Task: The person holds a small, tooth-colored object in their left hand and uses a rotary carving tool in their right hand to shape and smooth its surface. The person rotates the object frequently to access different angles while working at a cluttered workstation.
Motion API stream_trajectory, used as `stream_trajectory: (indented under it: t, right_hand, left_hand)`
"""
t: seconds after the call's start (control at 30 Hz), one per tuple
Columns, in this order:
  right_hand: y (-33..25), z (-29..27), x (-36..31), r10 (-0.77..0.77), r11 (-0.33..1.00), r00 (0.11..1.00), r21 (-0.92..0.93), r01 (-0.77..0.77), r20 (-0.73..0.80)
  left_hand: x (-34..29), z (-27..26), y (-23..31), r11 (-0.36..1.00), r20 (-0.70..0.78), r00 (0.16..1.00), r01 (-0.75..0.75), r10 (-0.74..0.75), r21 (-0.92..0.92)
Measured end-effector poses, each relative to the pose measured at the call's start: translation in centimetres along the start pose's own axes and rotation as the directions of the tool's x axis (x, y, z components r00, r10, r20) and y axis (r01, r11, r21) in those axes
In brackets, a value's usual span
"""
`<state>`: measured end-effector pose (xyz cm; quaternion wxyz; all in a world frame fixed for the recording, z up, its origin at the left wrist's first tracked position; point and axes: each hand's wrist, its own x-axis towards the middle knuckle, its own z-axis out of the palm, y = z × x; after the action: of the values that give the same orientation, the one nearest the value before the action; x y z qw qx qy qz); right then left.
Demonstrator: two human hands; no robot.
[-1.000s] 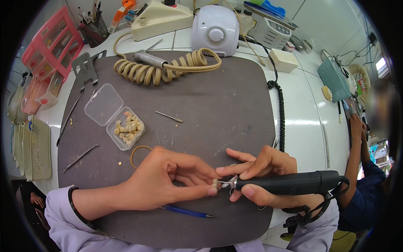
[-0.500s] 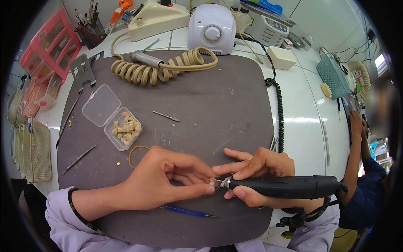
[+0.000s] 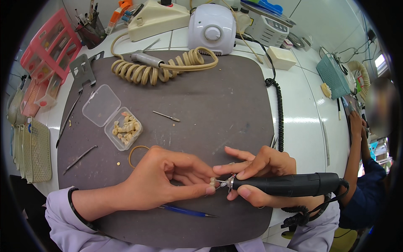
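Observation:
Between thumb and fingertips, my left hand [image 3: 168, 176] pinches a small pale tooth-shaped piece [image 3: 213, 183]. From the right, my right hand [image 3: 262, 168] grips a black rotary handpiece [image 3: 285, 185]. Its metal bur tip [image 3: 223, 184] points left and meets or nearly meets the piece; I cannot tell which. My right fingertips come close to my left ones, by the tool's nose. Below my left wrist, partly covered, lies a blue pen-like tool [image 3: 184, 210]. A brown loop [image 3: 132, 156] shows beside my left hand.
A clear hinged box [image 3: 114, 137] of several tooth pieces stands left on the grey mat [image 3: 210, 105]. A loose bur [image 3: 166, 116] and a thin metal tool [image 3: 80, 159] lie nearby. Behind are a coiled beige hose [image 3: 184, 65] and a white control unit [image 3: 212, 29]. Another person's arms [image 3: 356, 147] show at right.
The handpiece and my right hand have shifted slightly right, with the tool's rear end a little higher. My left hand stays almost still with the tooth piece.

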<state>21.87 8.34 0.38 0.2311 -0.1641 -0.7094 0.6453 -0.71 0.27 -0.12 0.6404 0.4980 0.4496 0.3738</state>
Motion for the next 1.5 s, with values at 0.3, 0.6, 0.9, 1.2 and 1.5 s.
stream_trajectory:
  t: [0.3, 0.6, 0.9, 1.2, 1.5]
  right_hand:
    - [0.1, 0.1, 0.2, 0.01, 1.0, 1.0, -0.02, -0.01, 0.003]
    - [0.0, 0.0, 0.0, 0.0, 1.0, 1.0, -0.008, 0.0, 0.013]
    - [0.9, -2.6, -0.5, -0.481, 0.848, 0.814, -0.41, 0.337, -0.326]
    - [2.8, -5.5, 1.7, -0.635, 0.642, 0.659, -0.75, 0.159, -0.403]
    - [1.6, -6.8, 1.7, -0.346, 0.89, 0.714, -0.454, 0.043, -0.609]
  left_hand:
    - [0.0, 0.0, -0.1, 1.0, -0.002, 1.0, 0.0, 0.0, 0.002]
    - [0.0, 0.1, 0.4, 1.0, 0.007, 1.0, 0.023, -0.023, 0.018]
    - [-0.1, 0.5, 1.0, 0.998, -0.024, 0.998, 0.056, -0.055, 0.03]
    - [-0.1, 0.6, 0.1, 0.997, 0.019, 0.998, -0.058, 0.057, 0.042]
    - [0.0, 0.8, 0.2, 0.995, 0.024, 0.998, -0.057, 0.055, 0.084]
